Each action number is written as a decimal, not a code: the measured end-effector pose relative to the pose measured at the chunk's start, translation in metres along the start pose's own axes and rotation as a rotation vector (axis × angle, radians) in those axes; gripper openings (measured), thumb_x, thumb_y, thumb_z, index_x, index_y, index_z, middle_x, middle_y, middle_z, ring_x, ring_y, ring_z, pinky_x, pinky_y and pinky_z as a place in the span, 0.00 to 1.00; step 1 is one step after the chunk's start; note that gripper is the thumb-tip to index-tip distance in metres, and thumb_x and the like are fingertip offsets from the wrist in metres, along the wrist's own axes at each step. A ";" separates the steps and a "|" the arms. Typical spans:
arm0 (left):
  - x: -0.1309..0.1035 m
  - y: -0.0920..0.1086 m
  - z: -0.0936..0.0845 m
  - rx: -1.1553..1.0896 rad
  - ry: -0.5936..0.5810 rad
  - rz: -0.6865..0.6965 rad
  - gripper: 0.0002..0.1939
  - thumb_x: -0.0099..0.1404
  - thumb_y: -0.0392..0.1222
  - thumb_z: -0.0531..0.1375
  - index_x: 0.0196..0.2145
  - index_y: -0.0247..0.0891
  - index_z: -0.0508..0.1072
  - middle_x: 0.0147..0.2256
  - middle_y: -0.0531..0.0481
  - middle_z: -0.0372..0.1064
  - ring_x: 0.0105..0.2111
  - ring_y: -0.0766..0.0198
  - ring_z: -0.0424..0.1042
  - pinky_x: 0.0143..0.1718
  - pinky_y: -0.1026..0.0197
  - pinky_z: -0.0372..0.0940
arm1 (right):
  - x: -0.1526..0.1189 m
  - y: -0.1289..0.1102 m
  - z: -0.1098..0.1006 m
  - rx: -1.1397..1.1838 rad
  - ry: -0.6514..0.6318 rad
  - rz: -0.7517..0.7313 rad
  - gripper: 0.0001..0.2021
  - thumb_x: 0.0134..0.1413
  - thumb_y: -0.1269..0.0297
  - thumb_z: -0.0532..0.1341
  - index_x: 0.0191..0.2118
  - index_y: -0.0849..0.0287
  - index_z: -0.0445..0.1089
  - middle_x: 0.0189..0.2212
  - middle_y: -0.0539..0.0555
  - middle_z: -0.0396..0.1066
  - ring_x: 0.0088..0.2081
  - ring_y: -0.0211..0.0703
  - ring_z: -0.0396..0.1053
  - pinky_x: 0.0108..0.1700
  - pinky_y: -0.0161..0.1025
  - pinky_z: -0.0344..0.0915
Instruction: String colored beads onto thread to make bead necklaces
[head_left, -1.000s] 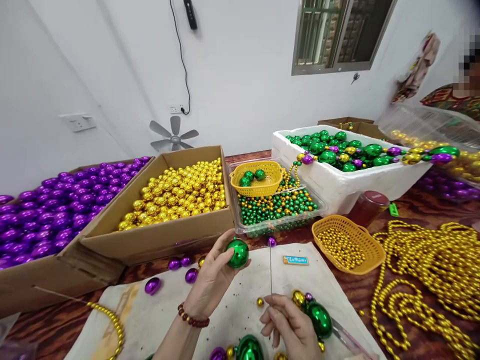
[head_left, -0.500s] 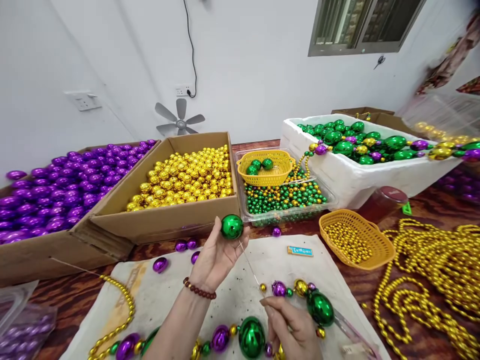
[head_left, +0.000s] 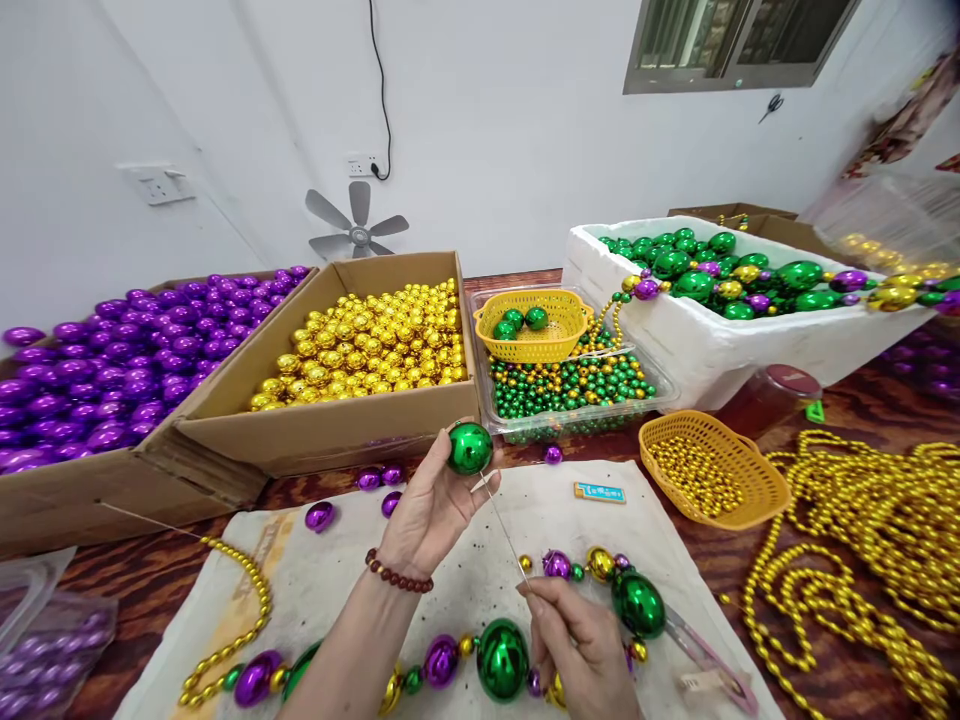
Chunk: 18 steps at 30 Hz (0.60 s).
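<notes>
My left hand (head_left: pixel 431 500), a beaded bracelet (head_left: pixel 397 575) on its wrist, holds up a large shiny green bead (head_left: pixel 470 447) between its fingers. A thin needle (head_left: pixel 504 525) slants from the underside of that bead down to my right hand (head_left: pixel 574 640), whose thumb and forefinger pinch its lower end. Whether the tip is inside the bead's hole is hidden. Around my right hand curves a strand of purple, gold and green beads (head_left: pixel 556 565); a large green bead (head_left: pixel 502 660) lies left of it. More strand passes beneath my left forearm.
A white cloth (head_left: pixel 480 560) covers the table front. Behind stand boxes of purple beads (head_left: pixel 135 370) and gold beads (head_left: pixel 375 340), a yellow basket (head_left: pixel 532 345), and a foam box (head_left: pixel 720 345). Right are a basket of small gold beads (head_left: pixel 750 505), scissors (head_left: pixel 705 645) and gold strands (head_left: pixel 877 520).
The view has shifted slightly. My left hand has tilted a little and the green bead sits slightly higher and further right. Both hands keep their grip.
</notes>
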<state>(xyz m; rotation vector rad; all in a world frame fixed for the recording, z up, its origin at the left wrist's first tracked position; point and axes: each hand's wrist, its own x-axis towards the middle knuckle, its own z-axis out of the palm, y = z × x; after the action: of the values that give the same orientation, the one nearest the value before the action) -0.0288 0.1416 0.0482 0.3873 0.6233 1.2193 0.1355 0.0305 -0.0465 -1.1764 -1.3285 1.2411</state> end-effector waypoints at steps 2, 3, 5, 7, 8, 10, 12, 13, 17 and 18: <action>-0.003 0.000 0.001 0.026 -0.031 0.023 0.15 0.68 0.45 0.56 0.51 0.41 0.69 0.50 0.44 0.68 0.46 0.55 0.72 0.44 0.55 0.70 | 0.001 0.003 0.002 0.007 0.005 -0.019 0.15 0.65 0.56 0.53 0.40 0.61 0.72 0.15 0.46 0.63 0.14 0.33 0.61 0.18 0.29 0.57; -0.005 0.000 0.003 0.039 -0.051 0.034 0.15 0.68 0.45 0.55 0.51 0.42 0.69 0.50 0.44 0.67 0.46 0.55 0.72 0.44 0.54 0.69 | 0.001 0.005 0.002 0.012 0.009 -0.026 0.15 0.65 0.56 0.52 0.40 0.61 0.71 0.15 0.46 0.63 0.14 0.33 0.61 0.19 0.29 0.58; -0.009 0.000 0.005 0.065 -0.092 0.049 0.15 0.69 0.44 0.54 0.52 0.43 0.68 0.50 0.44 0.67 0.47 0.55 0.71 0.46 0.53 0.68 | 0.003 0.007 0.005 0.021 0.020 -0.034 0.15 0.66 0.56 0.52 0.41 0.61 0.71 0.16 0.46 0.64 0.15 0.33 0.62 0.20 0.29 0.59; -0.013 -0.001 0.008 0.089 -0.125 0.061 0.15 0.70 0.43 0.52 0.53 0.43 0.67 0.50 0.44 0.66 0.49 0.53 0.70 0.47 0.50 0.67 | 0.006 0.007 0.007 0.029 0.030 -0.049 0.15 0.66 0.57 0.51 0.41 0.61 0.70 0.17 0.47 0.64 0.16 0.34 0.63 0.21 0.29 0.60; -0.016 -0.002 0.010 0.103 -0.138 0.064 0.16 0.71 0.42 0.51 0.54 0.43 0.66 0.50 0.44 0.66 0.49 0.53 0.69 0.48 0.49 0.66 | 0.008 0.005 0.008 0.031 0.033 -0.059 0.15 0.66 0.57 0.51 0.41 0.61 0.70 0.18 0.47 0.64 0.17 0.35 0.64 0.21 0.30 0.60; -0.020 -0.006 0.011 0.131 -0.163 0.068 0.16 0.71 0.40 0.51 0.55 0.43 0.65 0.50 0.43 0.67 0.49 0.52 0.69 0.48 0.47 0.65 | 0.012 0.001 0.010 0.031 0.029 -0.071 0.14 0.67 0.58 0.51 0.41 0.61 0.69 0.19 0.47 0.64 0.19 0.35 0.65 0.23 0.31 0.61; -0.025 -0.011 0.011 0.159 -0.185 0.062 0.17 0.70 0.39 0.51 0.56 0.43 0.65 0.49 0.42 0.67 0.49 0.51 0.69 0.49 0.46 0.65 | 0.017 -0.005 0.012 0.032 0.018 -0.063 0.14 0.67 0.58 0.50 0.42 0.61 0.68 0.20 0.47 0.64 0.19 0.35 0.65 0.23 0.31 0.61; -0.027 -0.014 0.011 0.174 -0.194 0.054 0.18 0.70 0.39 0.51 0.56 0.43 0.64 0.49 0.42 0.67 0.49 0.51 0.69 0.49 0.46 0.65 | 0.020 -0.008 0.013 0.034 0.013 -0.058 0.14 0.67 0.59 0.50 0.42 0.61 0.68 0.20 0.46 0.64 0.20 0.35 0.65 0.24 0.31 0.61; -0.033 -0.025 0.007 0.216 -0.215 0.027 0.19 0.69 0.38 0.53 0.57 0.43 0.64 0.48 0.42 0.68 0.49 0.50 0.69 0.50 0.46 0.63 | 0.028 -0.019 0.013 0.058 0.018 -0.047 0.13 0.67 0.59 0.50 0.43 0.60 0.69 0.20 0.45 0.61 0.19 0.35 0.63 0.23 0.31 0.60; -0.033 -0.027 0.006 0.223 -0.208 0.028 0.19 0.69 0.38 0.53 0.57 0.43 0.64 0.48 0.42 0.68 0.49 0.51 0.70 0.51 0.48 0.63 | 0.028 -0.020 0.012 0.058 0.010 -0.046 0.13 0.67 0.59 0.50 0.44 0.60 0.69 0.20 0.45 0.62 0.20 0.35 0.63 0.24 0.31 0.61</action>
<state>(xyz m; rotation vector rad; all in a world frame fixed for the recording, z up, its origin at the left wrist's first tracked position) -0.0119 0.1022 0.0447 0.7035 0.5765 1.1216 0.1194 0.0568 -0.0260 -1.1046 -1.2968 1.2307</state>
